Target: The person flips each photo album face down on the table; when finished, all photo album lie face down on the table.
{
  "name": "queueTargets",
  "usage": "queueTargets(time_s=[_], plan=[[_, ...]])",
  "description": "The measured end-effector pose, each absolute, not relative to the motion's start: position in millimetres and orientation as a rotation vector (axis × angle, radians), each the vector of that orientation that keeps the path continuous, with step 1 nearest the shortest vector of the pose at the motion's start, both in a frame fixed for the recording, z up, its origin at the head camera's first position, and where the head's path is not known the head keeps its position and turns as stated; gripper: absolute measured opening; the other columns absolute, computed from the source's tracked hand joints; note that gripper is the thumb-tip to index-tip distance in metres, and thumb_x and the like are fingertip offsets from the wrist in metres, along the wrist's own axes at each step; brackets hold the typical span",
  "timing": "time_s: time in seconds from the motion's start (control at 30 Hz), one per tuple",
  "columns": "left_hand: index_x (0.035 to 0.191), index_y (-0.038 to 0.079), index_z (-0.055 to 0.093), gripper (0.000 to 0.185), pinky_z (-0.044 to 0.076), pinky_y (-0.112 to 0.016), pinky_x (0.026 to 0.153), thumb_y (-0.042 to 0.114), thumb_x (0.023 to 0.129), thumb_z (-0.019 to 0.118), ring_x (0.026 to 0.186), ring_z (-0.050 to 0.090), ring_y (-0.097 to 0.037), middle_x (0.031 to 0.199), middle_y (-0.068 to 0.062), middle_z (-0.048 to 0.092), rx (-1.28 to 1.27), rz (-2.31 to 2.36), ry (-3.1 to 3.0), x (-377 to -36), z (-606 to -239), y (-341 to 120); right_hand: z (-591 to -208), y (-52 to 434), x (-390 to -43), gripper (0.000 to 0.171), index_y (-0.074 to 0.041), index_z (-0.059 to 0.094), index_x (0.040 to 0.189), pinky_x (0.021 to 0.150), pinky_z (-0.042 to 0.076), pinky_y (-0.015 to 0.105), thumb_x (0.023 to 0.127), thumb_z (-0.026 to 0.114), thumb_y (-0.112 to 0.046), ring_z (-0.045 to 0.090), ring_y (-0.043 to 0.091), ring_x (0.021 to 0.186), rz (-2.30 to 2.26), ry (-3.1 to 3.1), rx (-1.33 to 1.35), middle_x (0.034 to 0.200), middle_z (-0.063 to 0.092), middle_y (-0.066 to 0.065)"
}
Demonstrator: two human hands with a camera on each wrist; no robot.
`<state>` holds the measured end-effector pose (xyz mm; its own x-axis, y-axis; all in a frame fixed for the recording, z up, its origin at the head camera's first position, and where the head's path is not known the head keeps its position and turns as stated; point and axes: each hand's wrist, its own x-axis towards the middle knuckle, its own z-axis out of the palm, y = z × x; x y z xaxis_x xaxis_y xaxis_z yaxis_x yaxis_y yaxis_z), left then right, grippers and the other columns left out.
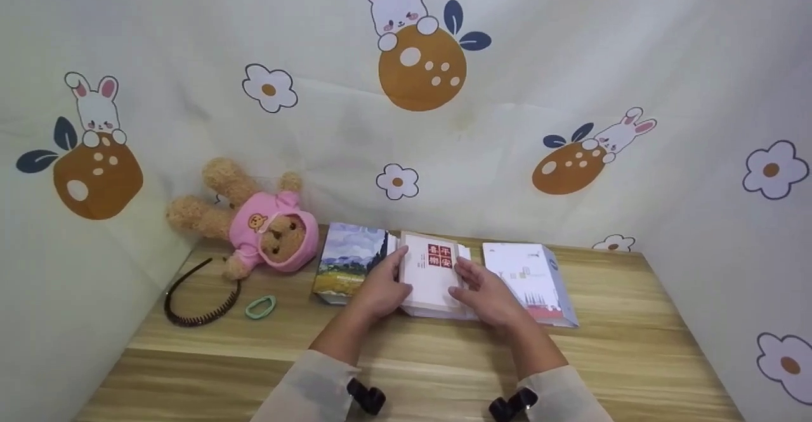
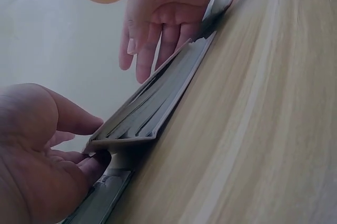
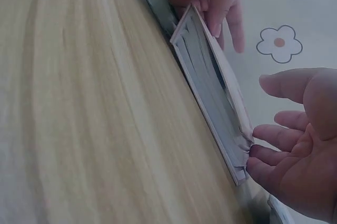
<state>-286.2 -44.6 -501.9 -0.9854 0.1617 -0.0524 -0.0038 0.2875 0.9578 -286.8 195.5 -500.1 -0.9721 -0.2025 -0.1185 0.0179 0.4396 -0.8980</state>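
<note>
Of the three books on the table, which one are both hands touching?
The middle book, white with red squares on its cover. The left hand and right hand press its two sides.

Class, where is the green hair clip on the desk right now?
In the head view the green clip lies on the desk at the left, just right of the black headband and in front of the teddy bear.

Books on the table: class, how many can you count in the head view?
3: a landscape-cover book at left, a white book between both hands, a white-and-pink book at right. More may be hidden underneath.
</note>
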Motion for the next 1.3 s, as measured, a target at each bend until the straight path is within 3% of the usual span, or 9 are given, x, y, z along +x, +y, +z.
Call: queueTargets(time_s=[0.2,0.37,0.47,0.57,0.67,0.73,1.0,1.17,1.3], plan=[[0.168,0.014,0.034,0.082,0.056,-0.047,0.114,0.006,0.094,0.068,0.149,0.052,-0.043,0.169,-0.026,0.041,0.182,1.913,2.299,-281,-503,-42,-501,197,-281,0.071,-0.013,0.043,0.164,0.133,0.030,0.053,0.101,0.073,-0.020,0.044,0.033,0.157,-1.648,2.418,-0.116,0.162,0.056,0.007],[0.168,0.026,0.036,0.069,0.058,-0.049,0.111,0.028,0.106,0.064,0.149,0.053,-0.041,0.178,-0.014,0.029,0.201,2.118,2.077,-278,-493,-37,-492,195,-278,0.066,-0.009,0.044,0.163,0.128,0.040,0.053,0.104,0.070,-0.021,0.050,0.035,0.153,-1.694,2.382,-0.170,0.159,0.059,0.014],[0.168,0.026,0.036,0.064,0.055,-0.049,0.114,0.026,0.108,0.059,0.149,0.052,-0.040,0.178,-0.013,0.029,0.269,2.221,1.947,-277,-485,-33,-484,193,-275,0.065,-0.008,0.043,0.164,0.123,0.046,0.053,0.105,0.067,-0.022,0.052,0.036,0.152,-1.727,2.342,-0.225,0.159,0.057,0.019],[0.169,0.019,0.034,0.065,0.045,-0.049,0.124,0.018,0.109,0.057,0.157,0.042,-0.037,0.178,-0.015,0.026,0.398,2.294,1.832,-275,-478,-28,-475,191,-271,0.066,-0.011,0.040,0.166,0.123,0.047,0.053,0.107,0.065,-0.025,0.050,0.036,0.153,-1.787,2.278,-0.281,0.162,0.054,0.019],[0.170,0.012,0.030,0.067,0.031,-0.049,0.132,0.013,0.109,0.057,0.166,0.023,-0.033,0.180,-0.014,0.017,0.496,2.316,1.764,-272,-475,-24,-468,188,-268,0.066,-0.017,0.038,0.167,0.123,0.047,0.053,0.108,0.065,-0.032,0.049,0.034,0.154,-1.862,2.201,-0.329,0.167,0.049,0.014],[0.170,0.014,0.031,0.069,0.030,-0.049,0.132,0.012,0.108,0.060,0.167,0.019,-0.031,0.181,-0.011,0.018,0.492,2.301,1.772,-270,-475,-23,-464,187,-266,0.068,-0.021,0.038,0.167,0.121,0.048,0.053,0.107,0.065,-0.037,0.049,0.034,0.154,-1.893,2.178,-0.339,0.169,0.046,0.011],[0.171,0.009,0.024,0.082,0.044,-0.050,0.125,0.013,0.102,0.069,0.164,0.028,-0.042,0.177,-0.020,0.027,0.501,2.178,1.876,-269,-484,-20,-460,185,-264,0.069,-0.043,0.035,0.166,0.116,0.044,0.074,0.104,0.065,-0.052,0.051,0.043,0.150,-1.886,2.239,-0.157,0.173,0.039,0.005],[0.170,0.013,0.027,0.081,0.044,-0.050,0.125,0.022,0.103,0.070,0.162,0.033,-0.043,0.176,-0.020,0.030,0.464,2.129,1.915,-269,-486,-18,-463,185,-267,0.069,-0.054,0.034,0.162,0.114,0.047,0.073,0.102,0.067,-0.054,0.056,0.040,0.144,-1.835,2.250,-0.096,0.174,0.038,0.001],[0.169,0.016,0.033,0.077,0.048,-0.047,0.122,0.024,0.103,0.070,0.160,0.037,-0.042,0.174,-0.019,0.035,0.440,2.135,1.955,-269,-484,-20,-468,182,-269,0.070,-0.056,0.032,0.162,0.116,0.044,0.073,0.101,0.066,-0.057,0.050,0.042,0.150,-1.855,2.211,-0.089,0.175,0.035,0.001]])
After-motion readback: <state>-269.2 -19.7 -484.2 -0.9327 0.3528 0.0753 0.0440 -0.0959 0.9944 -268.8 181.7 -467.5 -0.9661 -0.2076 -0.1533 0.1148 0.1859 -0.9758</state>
